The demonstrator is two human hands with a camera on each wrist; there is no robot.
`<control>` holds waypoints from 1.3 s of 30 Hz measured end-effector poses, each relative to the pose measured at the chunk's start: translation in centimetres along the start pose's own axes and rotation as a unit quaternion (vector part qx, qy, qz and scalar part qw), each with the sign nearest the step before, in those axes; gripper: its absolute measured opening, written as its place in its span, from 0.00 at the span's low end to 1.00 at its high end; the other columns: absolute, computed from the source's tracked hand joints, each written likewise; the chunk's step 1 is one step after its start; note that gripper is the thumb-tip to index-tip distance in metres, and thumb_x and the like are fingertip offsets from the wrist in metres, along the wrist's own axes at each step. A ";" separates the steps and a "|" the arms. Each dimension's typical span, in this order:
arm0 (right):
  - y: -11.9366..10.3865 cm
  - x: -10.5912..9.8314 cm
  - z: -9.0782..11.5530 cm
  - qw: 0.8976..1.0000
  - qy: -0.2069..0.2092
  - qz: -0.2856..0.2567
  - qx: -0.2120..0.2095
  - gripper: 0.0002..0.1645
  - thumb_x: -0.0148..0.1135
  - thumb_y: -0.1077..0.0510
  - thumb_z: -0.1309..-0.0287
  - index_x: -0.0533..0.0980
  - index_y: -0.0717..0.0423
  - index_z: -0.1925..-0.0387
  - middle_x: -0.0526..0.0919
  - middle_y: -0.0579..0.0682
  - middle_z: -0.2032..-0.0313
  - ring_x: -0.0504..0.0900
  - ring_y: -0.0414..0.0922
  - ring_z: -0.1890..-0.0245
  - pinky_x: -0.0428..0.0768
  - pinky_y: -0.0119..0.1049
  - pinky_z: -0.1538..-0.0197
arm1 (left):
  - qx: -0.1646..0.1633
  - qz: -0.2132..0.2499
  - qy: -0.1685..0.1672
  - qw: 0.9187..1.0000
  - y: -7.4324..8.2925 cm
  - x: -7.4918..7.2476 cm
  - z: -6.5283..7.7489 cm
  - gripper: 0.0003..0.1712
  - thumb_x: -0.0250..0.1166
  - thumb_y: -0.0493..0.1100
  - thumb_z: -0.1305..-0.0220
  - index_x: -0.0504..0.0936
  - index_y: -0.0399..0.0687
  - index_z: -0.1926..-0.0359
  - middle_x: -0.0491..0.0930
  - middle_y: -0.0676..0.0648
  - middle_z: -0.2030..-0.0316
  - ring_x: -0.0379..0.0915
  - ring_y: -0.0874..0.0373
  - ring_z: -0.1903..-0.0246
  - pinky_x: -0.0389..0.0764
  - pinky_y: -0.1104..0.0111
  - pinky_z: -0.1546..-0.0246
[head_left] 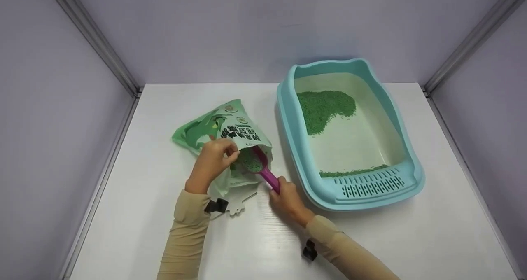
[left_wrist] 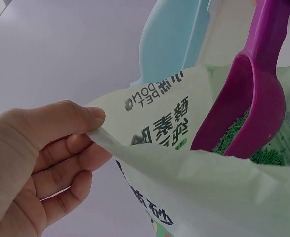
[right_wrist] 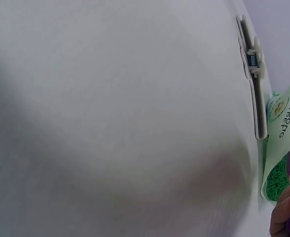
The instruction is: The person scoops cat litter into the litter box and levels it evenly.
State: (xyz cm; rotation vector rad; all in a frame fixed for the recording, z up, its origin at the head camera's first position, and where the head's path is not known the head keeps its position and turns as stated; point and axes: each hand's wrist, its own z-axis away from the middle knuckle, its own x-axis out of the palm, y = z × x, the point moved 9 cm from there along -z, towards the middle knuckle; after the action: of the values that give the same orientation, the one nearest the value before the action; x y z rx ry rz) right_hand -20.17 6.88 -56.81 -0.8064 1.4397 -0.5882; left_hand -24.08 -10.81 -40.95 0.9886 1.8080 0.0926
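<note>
A green and white bag [head_left: 197,129] of cat litter lies on the table with its mouth toward me. My left hand [head_left: 215,158] pinches the edge of that mouth between thumb and forefinger, as the left wrist view shows close up. With my right hand [head_left: 288,199] I grip the handle of a purple scoop [left_wrist: 251,98]. The scoop's bowl is inside the bag's mouth and has green litter pellets [head_left: 251,159] in it. More green pellets [left_wrist: 268,157] show behind the scoop, inside the bag.
To the right stands a light blue litter box [head_left: 290,138] with a slotted front ledge. Green litter [head_left: 325,107] is heaped at its back left, with a thin strip along the front. A white bag clip [right_wrist: 253,74] lies on the table beside the bag, partly under it.
</note>
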 end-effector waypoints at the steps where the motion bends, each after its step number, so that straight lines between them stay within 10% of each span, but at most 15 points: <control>1: 0.0 -0.1 0.1 1.000 -0.001 0.005 -0.001 0.04 0.57 0.66 0.43 0.69 0.62 0.68 0.70 0.48 0.79 0.69 0.40 0.79 0.70 0.27 0.78 | -0.001 -0.001 0.000 1.000 0.0 0.0 0.0 0.05 0.68 0.32 0.45 0.80 0.38 0.75 0.82 0.42 0.76 0.81 0.54 0.76 0.82 0.66 0.72; 39: -2.9 -2.5 2.9 0.984 0.014 0.153 -0.087 0.09 0.63 0.66 0.54 0.69 0.59 0.74 0.72 0.49 0.84 0.66 0.38 0.82 0.65 0.29 0.81 | 0.004 0.002 0.009 1.000 -0.2 0.1 0.2 0.06 0.69 0.33 0.45 0.80 0.40 0.76 0.82 0.43 0.76 0.80 0.54 0.76 0.82 0.66 0.73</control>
State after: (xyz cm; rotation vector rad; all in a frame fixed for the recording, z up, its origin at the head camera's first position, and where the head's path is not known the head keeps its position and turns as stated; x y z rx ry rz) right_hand -17.16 7.45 -53.12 -0.6943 1.6190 -0.2433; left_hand -24.05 -10.92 -41.15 1.0004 1.8238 0.0980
